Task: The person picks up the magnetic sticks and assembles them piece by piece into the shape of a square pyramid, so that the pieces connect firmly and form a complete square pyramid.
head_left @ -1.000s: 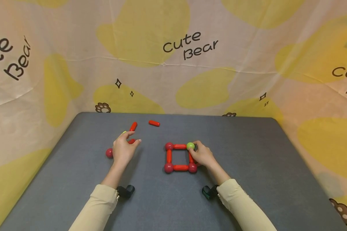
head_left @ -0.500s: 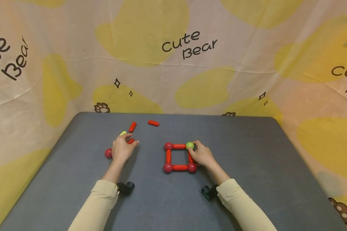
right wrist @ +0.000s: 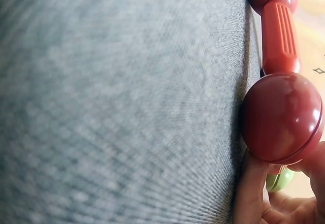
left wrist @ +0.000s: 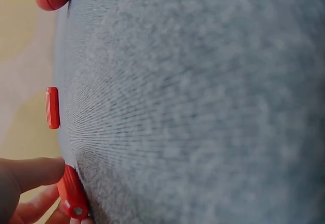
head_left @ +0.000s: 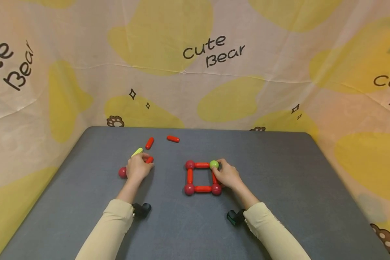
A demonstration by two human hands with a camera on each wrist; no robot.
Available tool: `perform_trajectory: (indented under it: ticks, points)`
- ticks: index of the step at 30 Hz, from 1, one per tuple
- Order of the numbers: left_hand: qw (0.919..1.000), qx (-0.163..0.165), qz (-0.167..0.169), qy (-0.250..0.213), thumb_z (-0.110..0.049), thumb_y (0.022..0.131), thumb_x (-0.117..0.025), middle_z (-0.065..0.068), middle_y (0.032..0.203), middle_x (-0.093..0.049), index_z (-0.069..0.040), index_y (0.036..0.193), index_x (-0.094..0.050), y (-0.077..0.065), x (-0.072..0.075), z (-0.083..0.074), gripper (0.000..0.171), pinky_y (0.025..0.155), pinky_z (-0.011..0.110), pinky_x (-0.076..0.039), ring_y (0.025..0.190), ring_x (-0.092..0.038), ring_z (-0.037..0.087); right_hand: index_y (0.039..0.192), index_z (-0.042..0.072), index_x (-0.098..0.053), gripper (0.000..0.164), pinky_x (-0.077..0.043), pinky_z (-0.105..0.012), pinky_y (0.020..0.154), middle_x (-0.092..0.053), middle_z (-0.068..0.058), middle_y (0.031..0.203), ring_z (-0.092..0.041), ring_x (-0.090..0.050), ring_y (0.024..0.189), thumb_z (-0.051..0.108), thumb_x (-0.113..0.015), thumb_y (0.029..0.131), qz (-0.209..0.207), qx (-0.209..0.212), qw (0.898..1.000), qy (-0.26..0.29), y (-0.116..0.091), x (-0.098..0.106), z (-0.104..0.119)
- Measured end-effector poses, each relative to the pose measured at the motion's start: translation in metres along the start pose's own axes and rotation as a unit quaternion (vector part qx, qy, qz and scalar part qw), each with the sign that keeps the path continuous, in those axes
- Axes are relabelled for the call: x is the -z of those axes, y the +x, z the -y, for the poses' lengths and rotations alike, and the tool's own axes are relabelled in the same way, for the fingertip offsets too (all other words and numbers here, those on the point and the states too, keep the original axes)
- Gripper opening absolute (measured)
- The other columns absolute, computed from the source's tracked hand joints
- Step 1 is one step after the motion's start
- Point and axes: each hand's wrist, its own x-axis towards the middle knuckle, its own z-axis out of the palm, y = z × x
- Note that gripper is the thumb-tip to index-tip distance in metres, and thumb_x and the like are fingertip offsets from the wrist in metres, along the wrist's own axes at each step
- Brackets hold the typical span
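Note:
In the head view my left hand [head_left: 138, 167] pinches a red magnetic rod [head_left: 150, 159] lying on the grey table. The left wrist view shows thumb and fingertips around that red rod [left wrist: 74, 193]. A yellow-green rod [head_left: 137, 151] lies just beyond this hand, and a dark red ball [head_left: 122, 172] sits at its left, partly covered. My right hand [head_left: 227, 174] grips the right side of a flat square [head_left: 202, 189] of red rods and balls, by its green ball [head_left: 214, 164]. Close in the right wrist view is the square's near right ball [right wrist: 282, 118]; fingers hide part of that side.
Two more red rods lie farther back, one slanted [head_left: 150, 143] and one nearly crosswise [head_left: 173, 138]. The grey table [head_left: 279, 173] ends at a patterned cloth backdrop [head_left: 169, 97]. Each wrist wears a dark camera strap.
My left hand has drawn back slightly and closed its thumb and fingers onto the red rod, uncovering more of the yellow-green rod. The right hand and the square stay in place.

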Motion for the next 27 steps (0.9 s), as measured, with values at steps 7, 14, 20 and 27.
perform_trajectory:
  ticks: [7, 14, 20, 27]
  points:
    - [0.9993, -0.008, 0.023, 0.029, -0.009, 0.076, -0.068, 0.014, 0.1, -0.067, -0.003, 0.105, -0.065, 0.001, -0.002, 0.0, 0.03, 0.072, 0.044, -0.044, 0.089, -0.06, 0.034, 0.122, 0.003, -0.051, 0.04, -0.04, -0.026, 0.043, -0.055, -0.001, 0.062, -0.01, -0.05, 0.042, 0.027, -0.054, 0.09, 0.001, -0.003, 1.0, 0.004, 0.0, 0.001, -0.001]
    - [0.9989, -0.029, 0.032, 0.02, -0.007, 0.077, -0.064, 0.014, 0.099, -0.067, -0.001, 0.107, -0.065, 0.001, -0.003, -0.002, 0.03, 0.075, 0.045, -0.043, 0.09, -0.061, 0.031, 0.123, 0.003, -0.051, 0.041, -0.04, -0.026, 0.044, -0.056, -0.001, 0.063, -0.011, -0.051, 0.042, 0.029, -0.054, 0.09, 0.001, -0.001, 1.0, 0.0, 0.001, 0.001, -0.002]
    - [0.9954, -0.04, 0.077, -0.04, -0.009, 0.082, -0.062, 0.018, 0.102, -0.064, 0.001, 0.117, -0.059, -0.002, -0.005, -0.008, 0.036, 0.076, 0.04, -0.045, 0.093, -0.06, 0.028, 0.123, 0.004, -0.051, 0.041, -0.04, -0.026, 0.044, -0.056, -0.001, 0.064, -0.011, -0.051, 0.043, 0.029, -0.054, 0.09, 0.002, -0.007, 1.0, -0.004, 0.001, 0.001, -0.001]
    - [0.9859, -0.056, 0.117, -0.106, -0.012, 0.084, -0.063, 0.013, 0.103, -0.061, -0.004, 0.118, -0.059, -0.01, -0.007, -0.017, 0.035, 0.061, 0.025, -0.047, 0.083, -0.062, 0.02, 0.122, 0.004, -0.051, 0.041, -0.039, -0.026, 0.044, -0.055, -0.001, 0.064, -0.011, -0.05, 0.044, 0.028, -0.054, 0.09, 0.0, -0.004, 1.0, -0.008, 0.001, 0.0, -0.001]
